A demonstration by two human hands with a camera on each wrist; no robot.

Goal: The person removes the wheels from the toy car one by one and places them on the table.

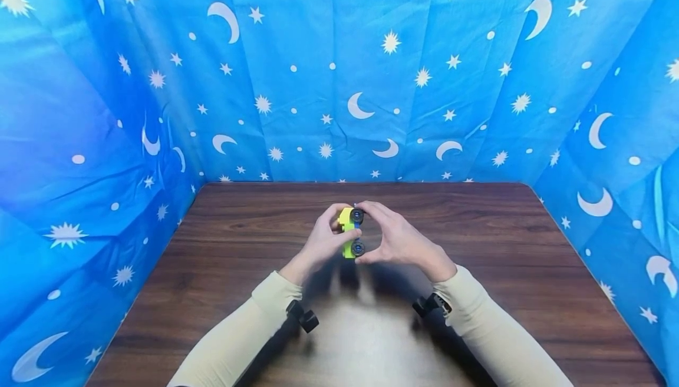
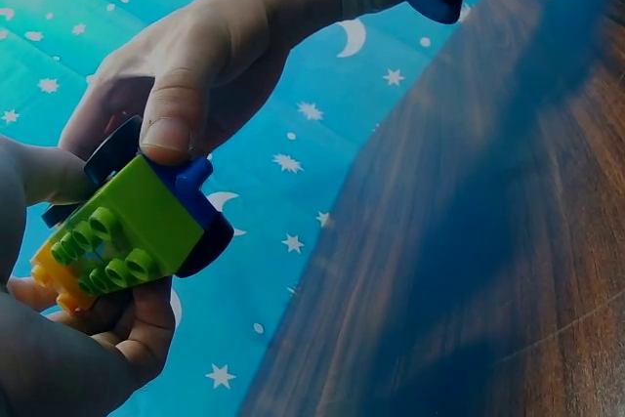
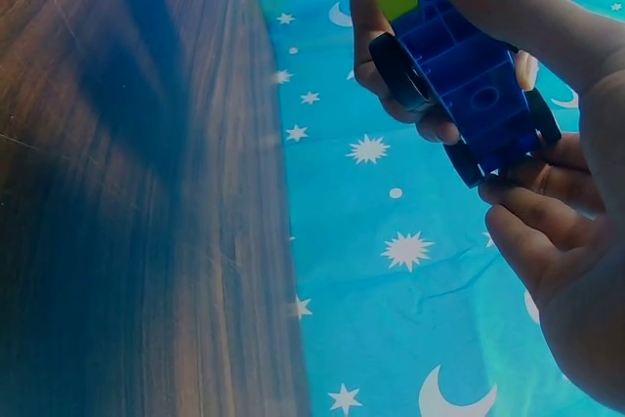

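A small toy car of building blocks (image 1: pixel 347 238) is held up over the table between both hands, tilted on its side. In the left wrist view its lime-green block (image 2: pixel 146 222) has round studs, with an orange-yellow block (image 2: pixel 61 275) at one end. The right wrist view shows its blue base (image 3: pixel 469 80) and black wheels (image 3: pixel 395 70). My left hand (image 1: pixel 320 241) grips the car at its sides, thumb across the side between the wheels. My right hand (image 1: pixel 396 237) holds it by the two ends, with thumb and fingertips.
A dark wood-grain table (image 1: pixel 239 222) lies beneath the hands, with a bright reflection near its front. Blue cloth (image 1: pixel 339 80) printed with white moons and stars hangs behind and at both sides. Black wrist cameras (image 1: pixel 302 316) are strapped over the pale sleeves (image 1: pixel 239 328).
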